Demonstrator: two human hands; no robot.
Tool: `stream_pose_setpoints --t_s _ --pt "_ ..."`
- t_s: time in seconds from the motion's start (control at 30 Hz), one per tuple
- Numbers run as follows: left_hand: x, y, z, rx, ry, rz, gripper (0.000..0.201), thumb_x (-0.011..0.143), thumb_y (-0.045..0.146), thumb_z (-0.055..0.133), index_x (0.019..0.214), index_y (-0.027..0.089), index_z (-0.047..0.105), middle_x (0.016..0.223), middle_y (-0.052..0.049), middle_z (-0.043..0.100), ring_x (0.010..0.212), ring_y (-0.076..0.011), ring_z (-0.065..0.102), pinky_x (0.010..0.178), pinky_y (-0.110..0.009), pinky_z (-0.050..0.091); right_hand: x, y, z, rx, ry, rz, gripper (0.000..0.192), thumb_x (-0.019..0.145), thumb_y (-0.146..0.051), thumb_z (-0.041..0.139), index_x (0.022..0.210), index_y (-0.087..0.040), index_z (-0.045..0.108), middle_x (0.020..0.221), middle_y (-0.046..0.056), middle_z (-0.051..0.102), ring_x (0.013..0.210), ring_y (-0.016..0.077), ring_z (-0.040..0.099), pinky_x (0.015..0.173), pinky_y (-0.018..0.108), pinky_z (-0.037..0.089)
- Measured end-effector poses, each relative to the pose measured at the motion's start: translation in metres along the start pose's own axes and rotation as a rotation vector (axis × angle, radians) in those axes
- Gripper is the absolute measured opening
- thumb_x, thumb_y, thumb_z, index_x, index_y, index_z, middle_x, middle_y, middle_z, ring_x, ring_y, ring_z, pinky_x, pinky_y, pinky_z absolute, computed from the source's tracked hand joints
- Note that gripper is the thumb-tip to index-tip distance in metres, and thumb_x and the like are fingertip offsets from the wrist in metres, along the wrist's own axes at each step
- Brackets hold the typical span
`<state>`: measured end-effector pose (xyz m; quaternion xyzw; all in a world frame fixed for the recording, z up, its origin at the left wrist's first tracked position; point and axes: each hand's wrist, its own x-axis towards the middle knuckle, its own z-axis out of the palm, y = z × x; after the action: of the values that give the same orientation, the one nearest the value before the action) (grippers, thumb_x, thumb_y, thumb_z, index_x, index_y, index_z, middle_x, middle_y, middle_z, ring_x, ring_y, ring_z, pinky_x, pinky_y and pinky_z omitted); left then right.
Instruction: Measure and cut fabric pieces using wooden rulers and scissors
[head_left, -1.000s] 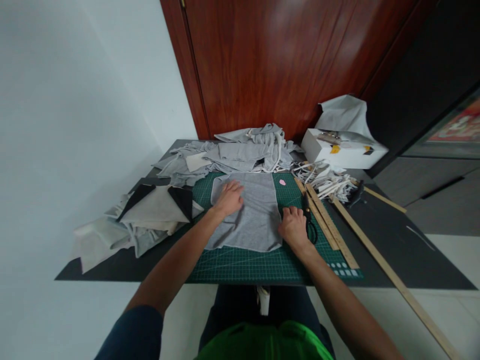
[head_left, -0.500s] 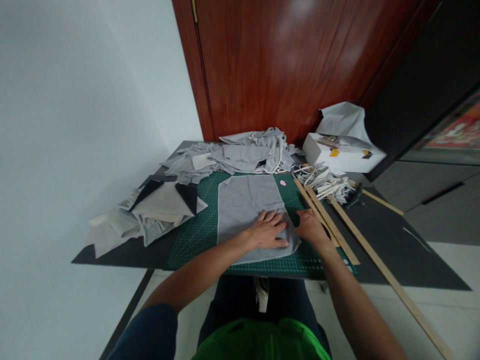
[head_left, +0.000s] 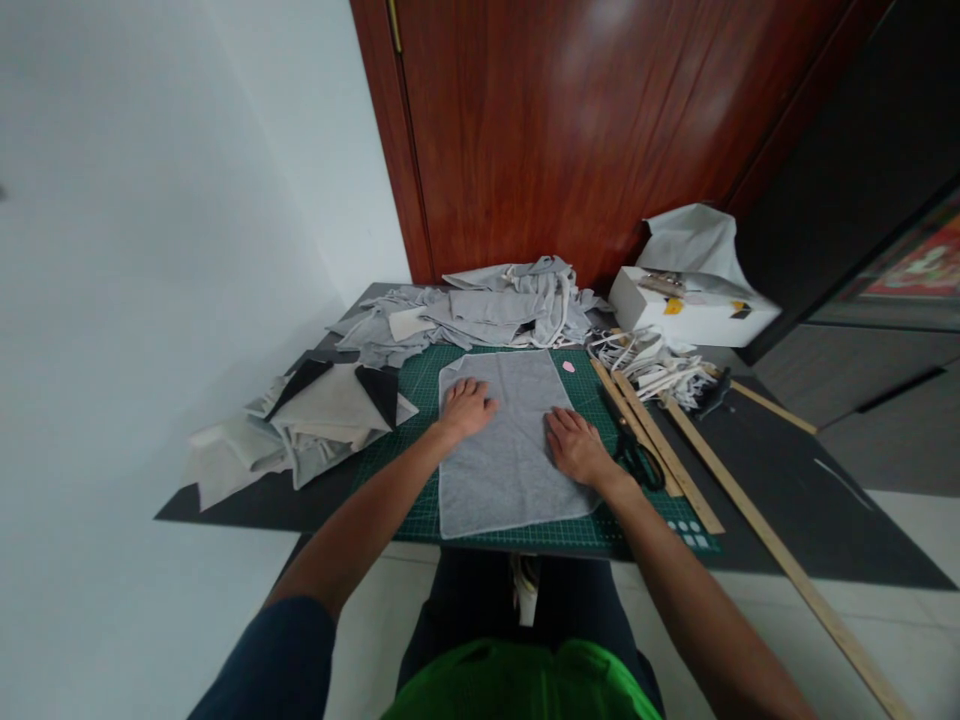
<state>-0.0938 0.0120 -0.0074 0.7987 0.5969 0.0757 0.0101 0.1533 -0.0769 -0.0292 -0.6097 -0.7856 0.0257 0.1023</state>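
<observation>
A grey piece of cloth [head_left: 517, 480] lies spread on the green cutting mat [head_left: 409, 500], its far left corner slightly folded. My left hand [head_left: 466, 407] rests on the cloth's upper left part, fingers stretched out and holding nothing. On the right side of the cloth, my right hand [head_left: 576, 446] lies flat with its fingers extended, pressing on the fabric. Just right of that hand, black-handled scissors [head_left: 639, 465] lie on the mat beside wooden rulers [head_left: 666, 450]. A small pink piece [head_left: 568, 367] sits near the cloth's far right corner.
Grey fabric scraps [head_left: 487, 305] are heaped along the back. At the left lies a pile of pale cloth [head_left: 319, 410] with black pieces. A white box [head_left: 690, 305] stands at the back right, behind tangled white strips [head_left: 660, 368]. A long wooden strip [head_left: 780, 555] overhangs the front edge.
My left hand has moved from the cloth's right side to its upper left. My right hand has shifted left onto the cloth, uncovering the scissors. The cloth's right edge lies flatter.
</observation>
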Motion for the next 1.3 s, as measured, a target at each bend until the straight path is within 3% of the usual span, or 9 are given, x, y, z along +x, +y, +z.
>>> stream_pose_setpoints --t_s 0.13,0.23,0.37,0.5,0.73,0.9,1.13,1.3 --pt "0.011 -0.006 0.007 -0.008 -0.029 0.056 0.053 0.105 0.047 0.037 0.151 0.023 0.048 0.163 -0.012 0.042 0.151 -0.0297 0.034 0.124 -0.049 0.028 -0.019 -0.006 -0.007 -0.046 -0.061 0.022 0.049 0.107 -0.03 0.039 0.152 -0.015 0.049 0.163 0.017 0.045 0.149 0.0333 0.039 0.114 0.052 0.04" --pt "0.02 -0.004 0.007 -0.003 -0.05 0.085 0.055 0.104 0.049 0.037 0.152 0.024 0.047 0.164 -0.011 0.041 0.152 -0.0296 0.032 0.124 -0.049 0.028 -0.018 -0.005 -0.017 -0.038 -0.1 0.026 0.044 0.106 -0.032 0.043 0.145 -0.017 0.056 0.158 0.017 0.051 0.143 0.0337 0.046 0.109 0.052 0.044" --pt "0.02 -0.006 0.009 0.001 -0.061 0.098 0.061 0.104 0.053 0.035 0.155 0.022 0.044 0.167 -0.014 0.037 0.154 -0.0327 0.03 0.125 -0.053 0.024 0.013 0.006 -0.025 -0.006 -0.029 0.033 0.034 0.105 -0.024 0.042 0.124 -0.014 0.068 0.134 0.017 0.068 0.119 0.0272 0.063 0.103 0.038 0.046" --pt "0.013 -0.013 0.014 -0.003 -0.056 0.097 0.062 0.104 0.056 0.033 0.158 0.026 0.041 0.17 -0.011 0.034 0.157 -0.0333 0.026 0.126 -0.055 0.021 0.055 0.024 -0.02 -0.039 0.041 0.162 0.03 0.097 -0.011 0.045 0.114 -0.009 0.07 0.121 0.018 0.072 0.112 0.0261 0.067 0.1 0.034 0.045" --pt "0.013 -0.015 0.018 -0.021 -0.063 0.085 0.067 0.103 0.059 0.032 0.161 0.026 0.037 0.171 -0.011 0.03 0.159 -0.0351 0.022 0.127 -0.057 0.017 0.109 0.035 0.0 -0.013 0.066 0.26 0.04 0.09 -0.01 0.05 0.128 -0.005 0.063 0.129 0.022 0.068 0.121 0.03 0.063 0.101 0.037 0.044" --pt "0.012 -0.015 0.017 -0.028 -0.051 0.092 0.068 0.103 0.06 0.032 0.161 0.026 0.038 0.171 -0.01 0.032 0.158 -0.0349 0.023 0.127 -0.057 0.018 0.132 0.035 0.007 0.012 0.076 0.293 0.042 0.096 -0.019 0.046 0.134 -0.014 0.06 0.14 0.018 0.063 0.128 0.0318 0.057 0.097 0.04 0.048" --pt "0.011 -0.015 0.012 -0.059 -0.041 0.09 0.066 0.104 0.057 0.032 0.16 0.022 0.039 0.169 -0.013 0.035 0.158 -0.0334 0.025 0.128 -0.055 0.019 0.138 0.056 0.005 0.009 0.112 0.339 0.051 0.096 -0.019 0.044 0.145 -0.01 0.053 0.149 0.02 0.056 0.132 0.0344 0.053 0.103 0.049 0.046" --pt "0.013 -0.016 0.012 -0.073 -0.051 0.082 0.065 0.104 0.056 0.033 0.16 0.024 0.038 0.169 -0.011 0.035 0.159 -0.0317 0.024 0.129 -0.053 0.018 0.118 0.043 0.003 -0.003 0.129 0.237 0.049 0.094 -0.019 0.048 0.141 -0.012 0.059 0.153 0.018 0.054 0.13 0.0344 0.054 0.104 0.046 0.046"
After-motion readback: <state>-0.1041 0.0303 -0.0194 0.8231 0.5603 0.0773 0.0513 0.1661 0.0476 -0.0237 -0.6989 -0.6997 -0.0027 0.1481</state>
